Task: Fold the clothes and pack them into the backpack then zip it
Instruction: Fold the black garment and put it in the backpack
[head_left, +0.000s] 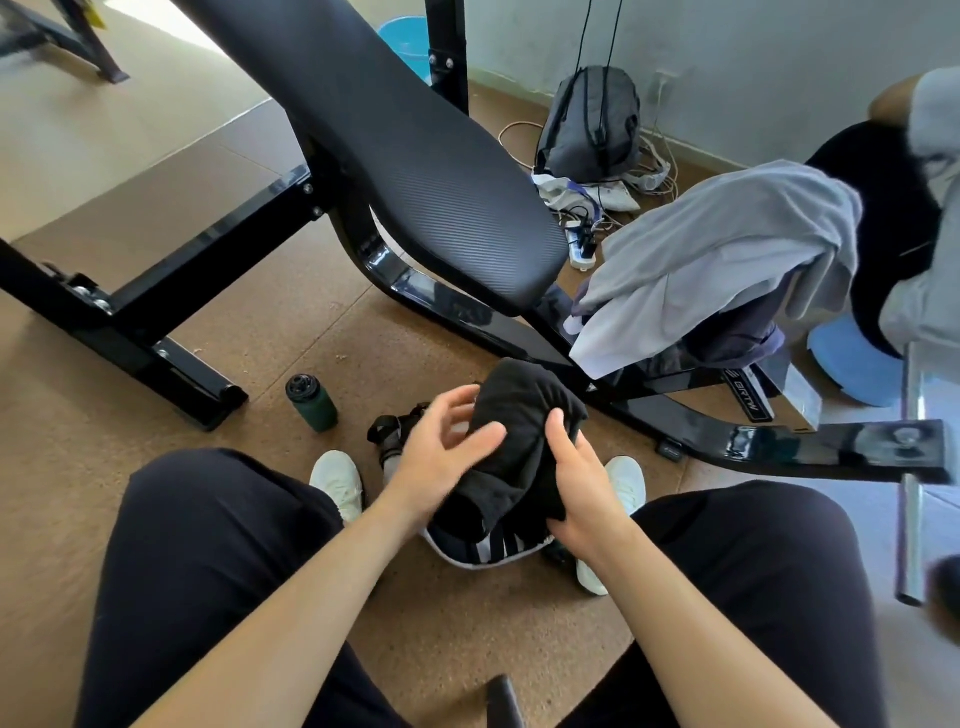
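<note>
Here, a seated person in dark trousers looks down between their knees, where both bare hands work on a black garment (524, 415) bunched over the open mouth of a backpack (488, 551) standing on the brown floor (260, 332) between two white shoes. The right hand (576, 493) grips the garment's right side, thumb pressed into the cloth and fingers curled under it. The left hand (441, 457) lies against the garment's left side with its fingers spread apart and fairly straight, touching the fabric rather than clamping it; slight blur hides exactly how firm that contact is. The backpack shows only a pale rim and a black-and-white striped panel below the cloth, and I cannot tell how far the garment sits inside it. Beyond the hands, a grey garment (717, 260) is draped over the low end of a black weight bench (395, 156), with a darker cloth tucked beneath it. A dark green bottle (311, 402) stands on the floor left of the hands, near the bench's foot. Against the far wall leans a grey backpack (592, 124) beside a tangle of cables and a white power strip (582, 247). A blue bucket (405, 41) sits behind the bench.
</note>
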